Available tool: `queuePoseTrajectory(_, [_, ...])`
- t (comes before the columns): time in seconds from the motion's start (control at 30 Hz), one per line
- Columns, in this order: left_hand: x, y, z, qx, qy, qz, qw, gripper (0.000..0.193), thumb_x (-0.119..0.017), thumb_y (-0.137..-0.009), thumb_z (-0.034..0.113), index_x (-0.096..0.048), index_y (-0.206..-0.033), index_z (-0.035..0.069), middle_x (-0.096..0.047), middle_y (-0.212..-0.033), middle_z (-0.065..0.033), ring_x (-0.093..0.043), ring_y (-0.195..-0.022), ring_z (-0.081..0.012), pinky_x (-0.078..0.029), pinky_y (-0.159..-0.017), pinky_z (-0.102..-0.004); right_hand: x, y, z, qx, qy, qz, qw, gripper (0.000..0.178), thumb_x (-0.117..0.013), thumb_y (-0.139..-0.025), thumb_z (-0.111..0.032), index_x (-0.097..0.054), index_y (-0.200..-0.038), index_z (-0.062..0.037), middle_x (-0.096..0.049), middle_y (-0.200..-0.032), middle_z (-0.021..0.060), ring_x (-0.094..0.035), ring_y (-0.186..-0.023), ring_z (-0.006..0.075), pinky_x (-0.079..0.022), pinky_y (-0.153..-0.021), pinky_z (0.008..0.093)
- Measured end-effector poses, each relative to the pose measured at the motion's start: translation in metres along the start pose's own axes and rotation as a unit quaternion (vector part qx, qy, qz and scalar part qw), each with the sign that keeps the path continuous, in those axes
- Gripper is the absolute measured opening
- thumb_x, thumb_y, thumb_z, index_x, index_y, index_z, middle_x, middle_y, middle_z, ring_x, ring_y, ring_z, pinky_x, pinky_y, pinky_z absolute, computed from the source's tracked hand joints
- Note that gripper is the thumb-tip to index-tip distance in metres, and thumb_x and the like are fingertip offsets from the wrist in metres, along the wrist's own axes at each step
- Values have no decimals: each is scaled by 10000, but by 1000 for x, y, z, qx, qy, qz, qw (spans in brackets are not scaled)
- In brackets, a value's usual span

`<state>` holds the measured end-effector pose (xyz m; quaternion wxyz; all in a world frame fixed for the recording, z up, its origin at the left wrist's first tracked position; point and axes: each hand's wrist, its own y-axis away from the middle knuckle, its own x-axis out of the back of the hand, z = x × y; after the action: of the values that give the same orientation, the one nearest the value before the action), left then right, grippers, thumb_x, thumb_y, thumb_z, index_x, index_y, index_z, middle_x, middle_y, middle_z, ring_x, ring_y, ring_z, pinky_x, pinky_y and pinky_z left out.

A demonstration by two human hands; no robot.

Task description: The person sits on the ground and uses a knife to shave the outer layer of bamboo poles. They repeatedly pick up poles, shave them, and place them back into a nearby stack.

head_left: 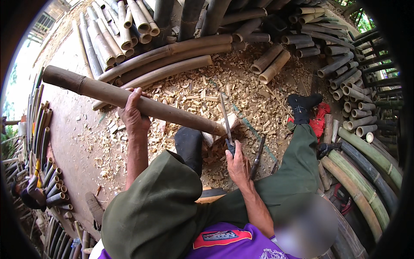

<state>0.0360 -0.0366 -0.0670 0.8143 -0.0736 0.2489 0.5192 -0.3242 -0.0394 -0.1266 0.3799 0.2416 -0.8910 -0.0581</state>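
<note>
A long, brown, round bamboo pole was clasped at nine o'clock by the left hand, seemingly for steadiness. A dark-handled, narrow metal knife was gripped by the right hand.

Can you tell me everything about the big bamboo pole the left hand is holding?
The bamboo pole is long, round and brown, darker toward its left end, where a ring-like joint goes around it. It slants downward from upper left to right. The left hand grips it near the middle. Its right end is close to the knife and a pale wooden block, but I can't tell if it touches them.
</note>
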Motion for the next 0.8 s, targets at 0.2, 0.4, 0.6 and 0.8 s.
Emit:
queuePoseTrajectory(0.2, [4,-3,-7,-13,-11,10,1000,380,-838,-813,14,-610,-1117,26,-678,-872,-92,-699,-762,-207,-605,-709,-359,9,-2,-30,79,-25,95,992,451,-627,-1037,-230,-460,-1400,-20,-705,-932,274,-707,-792,463,-541,-640,518])
queuePoseTrajectory(0.4, [-6,-3,-4,-20,-42,-8,999,379,-846,-806,23,-614,-1105,11,-683,-882,-94,-703,-770,-214,-604,-728,-361,-11,-25,4,-54,65,-39,996,307,-587,-1055,-302,-477,-1220,-67,-693,-846,273,-687,-797,511,-516,-647,574])
queuePoseTrajectory(0.6, [-2,-4,-5,-7,-23,-39,999,354,-840,-817,33,-621,-1094,7,-681,-876,-100,-700,-769,-210,-598,-741,-357,22,-5,-53,141,-71,141,977,443,-602,-1045,-331,-493,-1340,-20,-705,-868,286,-687,-807,515,-543,-658,569])
queuePoseTrajectory(0.8, [-7,-7,-4,-30,-65,-62,996,392,-789,-849,40,-570,-1173,20,-670,-889,-119,-696,-801,-224,-601,-751,-373,-6,-37,-8,-45,52,-28,997,337,-591,-1037,-321,-450,-1196,-60,-697,-860,295,-674,-830,535,-512,-653,604])
